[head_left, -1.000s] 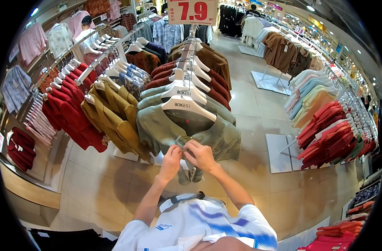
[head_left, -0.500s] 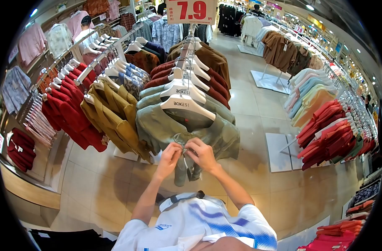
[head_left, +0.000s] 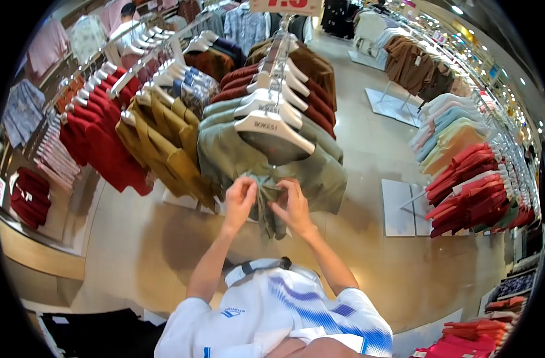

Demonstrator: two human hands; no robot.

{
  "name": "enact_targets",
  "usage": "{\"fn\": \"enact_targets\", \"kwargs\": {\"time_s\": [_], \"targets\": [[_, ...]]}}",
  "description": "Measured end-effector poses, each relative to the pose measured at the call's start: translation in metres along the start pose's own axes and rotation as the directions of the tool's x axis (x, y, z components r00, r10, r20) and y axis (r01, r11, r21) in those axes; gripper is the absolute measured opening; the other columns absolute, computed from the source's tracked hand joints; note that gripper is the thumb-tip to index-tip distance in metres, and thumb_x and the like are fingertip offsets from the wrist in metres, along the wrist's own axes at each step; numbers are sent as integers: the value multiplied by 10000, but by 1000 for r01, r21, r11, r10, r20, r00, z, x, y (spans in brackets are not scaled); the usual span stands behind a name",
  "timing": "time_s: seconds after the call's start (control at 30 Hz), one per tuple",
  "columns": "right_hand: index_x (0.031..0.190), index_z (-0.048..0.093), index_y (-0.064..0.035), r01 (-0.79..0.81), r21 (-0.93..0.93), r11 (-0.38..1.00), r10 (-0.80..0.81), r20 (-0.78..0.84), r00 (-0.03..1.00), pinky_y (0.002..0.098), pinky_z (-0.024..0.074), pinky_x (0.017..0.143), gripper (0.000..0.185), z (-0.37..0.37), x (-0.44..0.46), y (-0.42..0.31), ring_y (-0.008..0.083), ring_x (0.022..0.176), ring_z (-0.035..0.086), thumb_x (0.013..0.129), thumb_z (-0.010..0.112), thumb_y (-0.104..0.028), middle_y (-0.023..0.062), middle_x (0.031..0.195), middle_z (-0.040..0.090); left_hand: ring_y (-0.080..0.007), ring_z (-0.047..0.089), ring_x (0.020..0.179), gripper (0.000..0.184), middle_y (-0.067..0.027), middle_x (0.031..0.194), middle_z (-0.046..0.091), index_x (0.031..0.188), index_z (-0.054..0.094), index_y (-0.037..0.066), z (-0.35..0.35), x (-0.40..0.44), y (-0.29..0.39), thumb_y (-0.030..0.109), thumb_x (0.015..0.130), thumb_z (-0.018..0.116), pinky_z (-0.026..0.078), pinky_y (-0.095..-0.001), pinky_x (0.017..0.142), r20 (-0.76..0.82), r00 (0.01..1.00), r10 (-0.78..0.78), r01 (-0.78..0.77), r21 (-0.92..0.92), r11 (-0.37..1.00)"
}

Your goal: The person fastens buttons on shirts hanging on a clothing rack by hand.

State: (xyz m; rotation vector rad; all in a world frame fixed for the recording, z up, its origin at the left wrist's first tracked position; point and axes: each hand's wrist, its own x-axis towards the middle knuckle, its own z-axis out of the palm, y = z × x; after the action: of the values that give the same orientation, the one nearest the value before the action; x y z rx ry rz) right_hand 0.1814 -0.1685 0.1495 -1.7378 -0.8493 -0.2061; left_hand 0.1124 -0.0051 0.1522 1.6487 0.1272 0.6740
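A grey-green blouse (head_left: pixel 314 179) hangs from a white hanger (head_left: pixel 266 128) lettered BOKESI, at the front end of a rack. At its front is a gathered fabric tie (head_left: pixel 264 194), with loose ends dangling below. My left hand (head_left: pixel 241 196) is closed, pinching the left side of this tie. Just to the right, my right hand (head_left: pixel 291 207) is curved at the blouse front, thumb and forefinger apart with green cloth showing between them. Some of its other fingers are hard to make out.
Mustard jackets (head_left: pixel 165 152) and red garments (head_left: pixel 105 140) hang to the left. Dark red tops (head_left: pixel 320 110) hang behind the blouse. Across the aisle stands a long rack with red clothes (head_left: pixel 466 197) over white bases (head_left: pixel 398 209). A person (head_left: pixel 128 27) is at the back left.
My hands have moved apart from their close pinch at the tie. The right thumb and forefinger have spread, and the gathered cloth looks looser. The view has tilted down slightly.
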Motion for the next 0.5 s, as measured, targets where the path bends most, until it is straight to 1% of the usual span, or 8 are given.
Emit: {"fn": "enact_targets", "kwargs": {"time_s": [0.07,0.1,0.2,0.23,0.3,0.37,0.43,0.5], "targets": [[994,594,-63,-28,-16,999,29,54,998,343,505,623,261,0,-3,15,215,715,636,782,738,-17,109,1035,597,-47,508,685,66,40,799,572,950,593,20,2,4,6,78,966,620,415,-210,616,-41,985,-169,159,-178,971],[959,599,-53,-37,-41,998,41,78,996,342,504,635,220,0,-5,20,220,740,639,787,729,-11,114,985,613,-44,505,719,75,29,808,578,961,593,20,1,6,3,83,957,635,412,-210,650,-39,988,-150,142,-158,977],[905,602,-49,94,-59,994,-101,-121,988,348,499,719,153,-8,4,6,271,822,642,809,706,7,118,937,614,-55,540,796,86,15,840,607,964,608,24,-4,8,1,104,958,638,435,-226,743,-35,968,-247,230,-260,938],[905,602,-49,88,-59,994,-94,-120,988,348,499,719,153,-8,1,0,271,822,642,809,706,7,118,937,614,-55,540,796,86,15,840,607,964,608,24,-5,7,-2,104,958,638,435,-226,743,-33,967,-253,236,-260,936],[914,602,-53,94,-63,994,-108,-288,952,361,502,732,176,-9,-4,-13,294,835,628,802,730,-8,117,953,596,-63,551,802,90,12,847,615,970,614,24,-8,8,-7,111,960,636,444,-229,758,-47,966,-254,225,-332,916],[949,605,-55,172,-148,974,-207,-268,941,364,510,731,220,-3,-19,1,297,840,622,789,754,-22,115,967,581,-61,553,805,88,10,852,615,973,613,25,-9,8,-11,110,962,634,445,-224,760,-49,959,-278,244,-352,904],[979,603,-59,146,-182,972,-179,-181,967,372,518,726,250,9,-30,-3,291,858,625,787,761,-37,110,961,574,-57,553,802,87,7,861,619,980,610,29,-8,6,-10,111,963,633,442,-221,746,-28,959,-281,249,-384,889],[999,620,-50,66,-82,994,-76,-123,990,381,519,710,252,23,-26,4,299,831,635,795,765,-71,129,973,608,-55,552,800,86,7,865,621,981,608,30,-6,5,-6,111,965,631,439,-219,737,-5,958,-286,261,-397,880]]}}
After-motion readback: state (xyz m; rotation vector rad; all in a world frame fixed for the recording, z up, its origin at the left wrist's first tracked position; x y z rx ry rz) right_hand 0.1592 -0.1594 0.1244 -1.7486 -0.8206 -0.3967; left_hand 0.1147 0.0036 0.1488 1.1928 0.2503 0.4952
